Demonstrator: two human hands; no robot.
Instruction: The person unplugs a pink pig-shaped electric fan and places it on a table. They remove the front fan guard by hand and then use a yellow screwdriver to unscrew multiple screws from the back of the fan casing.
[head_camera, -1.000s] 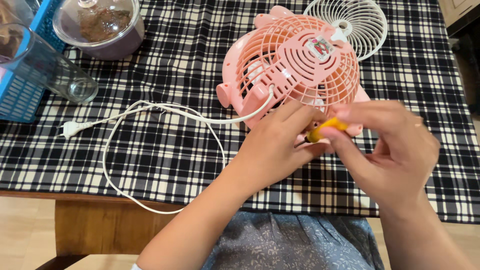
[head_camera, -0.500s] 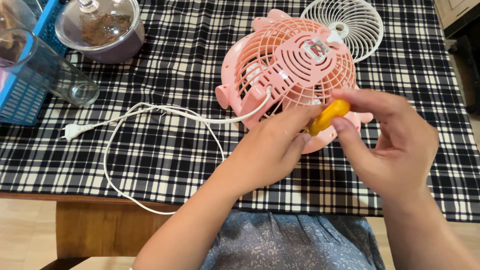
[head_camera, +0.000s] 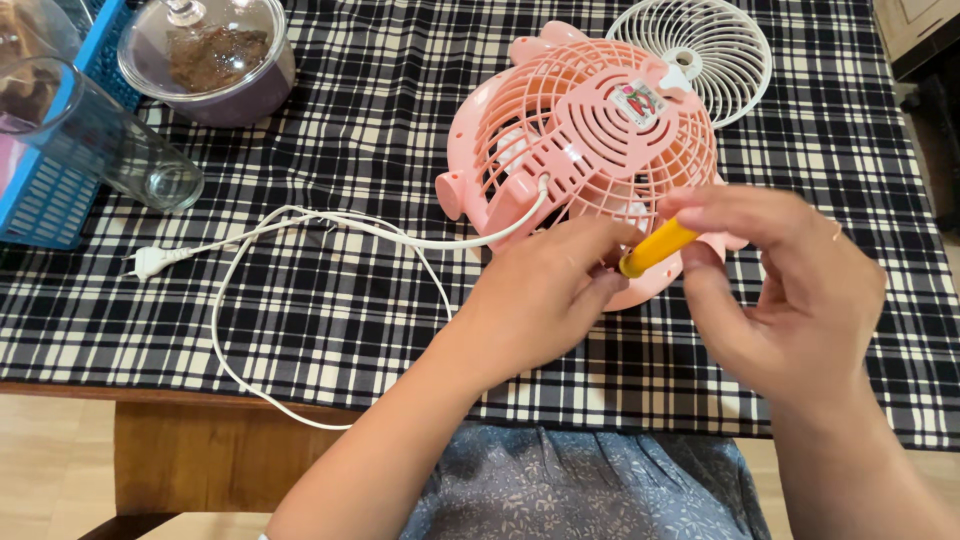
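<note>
We see the right hand (head_camera: 790, 290) pinching a yellow screwdriver handle (head_camera: 657, 248) between thumb and fingers, its lower end pointing at the near edge of the pink fan (head_camera: 585, 140). The left hand (head_camera: 545, 290) is curled beside it, fingertips touching the fan's rim right by the tool; whether it grips anything small we cannot tell, since the fingers hide the spot. The fan lies grille-up on a black-and-white checked tablecloth (head_camera: 350, 300). Its white cord (head_camera: 330, 225) loops left to a plug (head_camera: 147, 262). Behind the fan lies a loose white grille (head_camera: 715, 40). Far left stand a drinking glass (head_camera: 100, 135), a lidded glass bowl (head_camera: 210, 55) and a blue basket (head_camera: 45, 195).
</note>
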